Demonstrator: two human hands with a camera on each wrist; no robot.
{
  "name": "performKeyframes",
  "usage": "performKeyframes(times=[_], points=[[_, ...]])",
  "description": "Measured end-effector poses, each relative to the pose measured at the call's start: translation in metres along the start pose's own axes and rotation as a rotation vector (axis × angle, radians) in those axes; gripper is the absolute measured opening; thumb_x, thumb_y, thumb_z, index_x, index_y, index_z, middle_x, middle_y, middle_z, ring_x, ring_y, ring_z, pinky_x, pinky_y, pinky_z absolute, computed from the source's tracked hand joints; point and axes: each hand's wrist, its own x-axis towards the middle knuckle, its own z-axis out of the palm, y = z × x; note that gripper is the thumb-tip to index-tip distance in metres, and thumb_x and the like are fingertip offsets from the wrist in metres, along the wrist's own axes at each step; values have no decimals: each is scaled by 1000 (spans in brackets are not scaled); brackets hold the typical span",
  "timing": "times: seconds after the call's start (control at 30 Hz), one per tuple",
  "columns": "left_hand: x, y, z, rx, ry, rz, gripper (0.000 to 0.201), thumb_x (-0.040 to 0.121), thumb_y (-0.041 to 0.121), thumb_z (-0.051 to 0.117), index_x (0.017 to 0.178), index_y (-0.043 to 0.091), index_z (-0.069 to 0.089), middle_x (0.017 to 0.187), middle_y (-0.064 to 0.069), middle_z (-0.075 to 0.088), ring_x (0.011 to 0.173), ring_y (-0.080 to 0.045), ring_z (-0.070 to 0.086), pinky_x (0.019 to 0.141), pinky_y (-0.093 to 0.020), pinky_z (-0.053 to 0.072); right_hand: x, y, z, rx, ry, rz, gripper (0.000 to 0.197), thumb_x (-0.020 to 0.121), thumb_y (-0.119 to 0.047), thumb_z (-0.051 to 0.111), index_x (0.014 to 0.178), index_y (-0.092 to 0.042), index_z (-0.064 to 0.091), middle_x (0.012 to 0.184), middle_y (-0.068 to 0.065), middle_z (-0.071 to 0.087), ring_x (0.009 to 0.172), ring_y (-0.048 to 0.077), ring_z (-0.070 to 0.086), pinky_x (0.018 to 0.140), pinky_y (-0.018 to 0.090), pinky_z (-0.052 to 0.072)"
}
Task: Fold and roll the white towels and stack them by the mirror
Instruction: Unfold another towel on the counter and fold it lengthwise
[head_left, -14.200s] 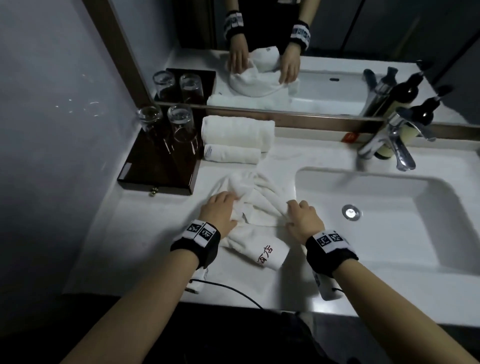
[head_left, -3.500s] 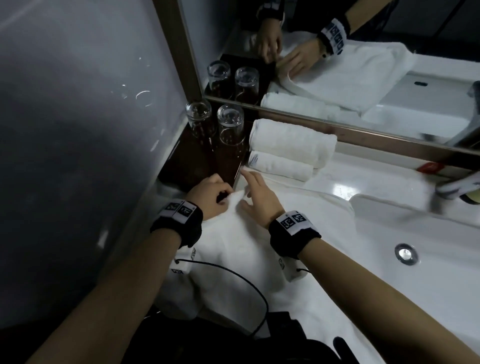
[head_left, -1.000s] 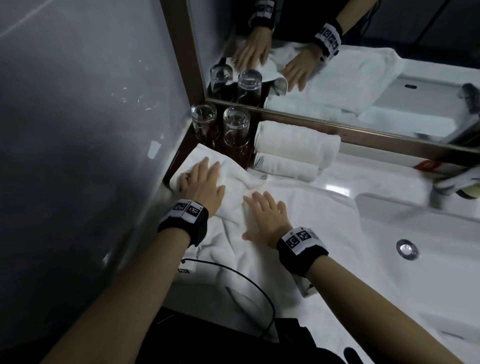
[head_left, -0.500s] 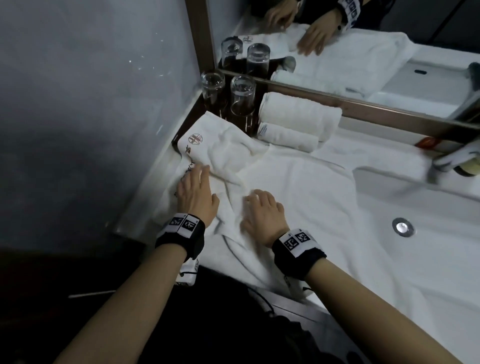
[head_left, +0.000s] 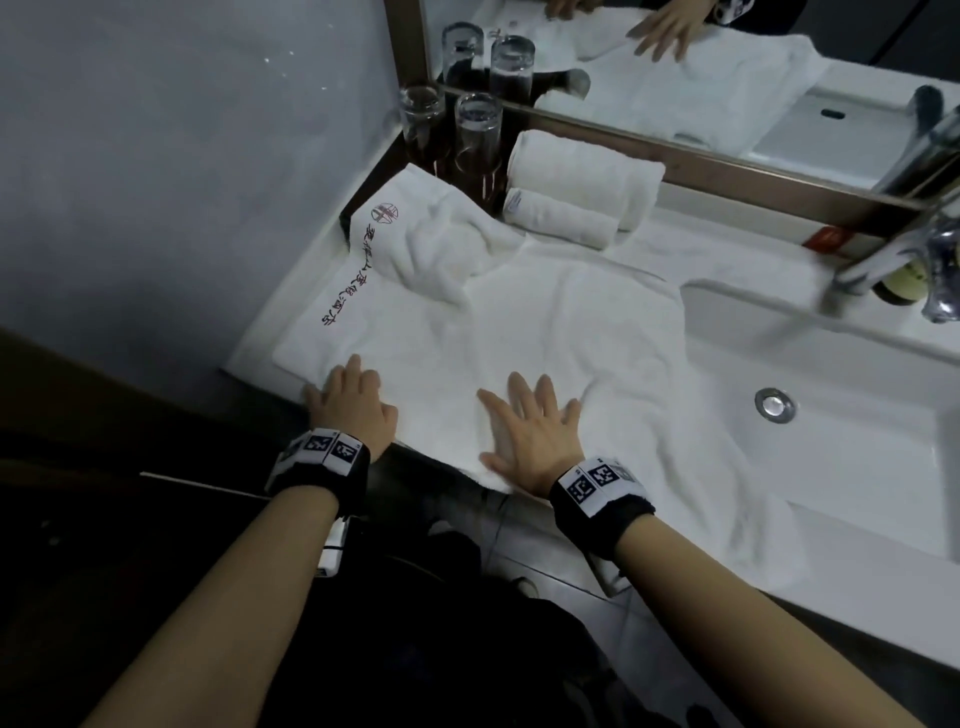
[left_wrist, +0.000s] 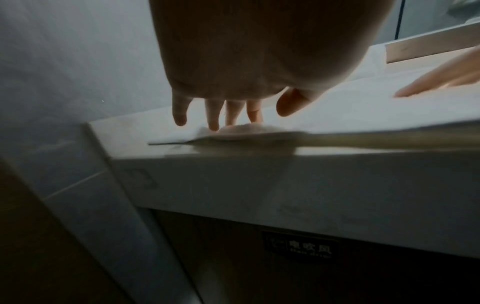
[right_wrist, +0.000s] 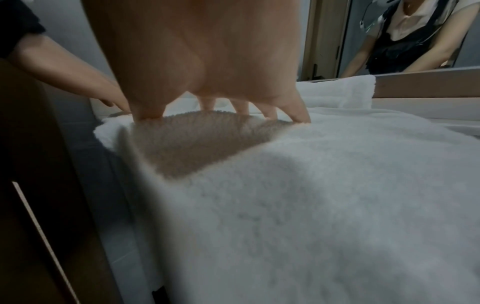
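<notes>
A large white towel (head_left: 571, 332) lies spread over the counter, with red lettering along its left edge and a rumpled fold at its far left corner. My left hand (head_left: 350, 397) rests flat on the near left corner. In the left wrist view its fingers (left_wrist: 215, 115) touch the towel's edge (left_wrist: 259, 134). My right hand (head_left: 535, 423) presses flat, fingers spread, on the towel by the counter's front edge. The right wrist view shows the fingertips (right_wrist: 298, 115) sunk into the pile (right_wrist: 311, 195). A thick rolled towel (head_left: 587, 174) and a thin one (head_left: 561, 218) lie by the mirror (head_left: 701, 93).
Two upturned glasses (head_left: 478, 135) stand on a dark tray (head_left: 387, 161) in the far left corner, against the grey wall. The sink basin (head_left: 857, 431) and faucet (head_left: 904, 249) lie to the right. The towel's right part drapes into the basin.
Both hands have slid back toward the counter's front edge over the towel. The lettered left edge now lies flatter and longer than half a second ago.
</notes>
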Motion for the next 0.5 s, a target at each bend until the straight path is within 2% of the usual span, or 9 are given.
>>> performKeyframes(times=[0.1,0.17,0.23,0.3,0.4,0.5], points=[[-2,-3,-5,59,-17,-81,44,91,34,38,125,9,46,149,-11,28,134,-26,28,107,-53,26,2,0,-2,17,-30,-8,79,81,-61,50,143,-40,7,155,4,4,141,41,0,104,69,15],[-1,3,-7,57,-2,-91,52,90,41,41,130,8,43,150,-12,25,136,-27,24,107,-54,25,7,-1,-4,16,-50,-23,79,81,-62,49,143,-40,4,157,3,1,142,40,-4,105,68,12],[1,10,-5,24,34,24,58,89,42,46,139,16,34,155,-10,16,139,-27,19,108,-51,23,10,-1,-6,-14,-58,-55,81,81,-62,50,144,-40,3,157,2,-1,143,39,-6,107,67,11],[0,14,1,18,-22,159,61,90,42,45,145,28,22,158,-8,7,142,-29,12,111,-49,22,14,0,-7,-24,-69,-80,82,81,-61,51,144,-40,3,158,1,-2,143,38,-7,109,65,9],[0,8,9,1,-126,136,62,93,44,41,146,37,11,158,-8,-5,143,-34,2,113,-49,18,16,4,-8,-2,-78,-97,79,82,-59,50,144,-41,5,159,-1,-1,144,35,-6,111,62,7],[1,8,6,62,-175,114,62,93,44,38,146,36,9,158,-11,-5,142,-37,5,109,-51,23,11,10,-9,93,-33,-95,69,86,-54,48,145,-40,14,158,-2,9,146,29,1,113,56,9]])
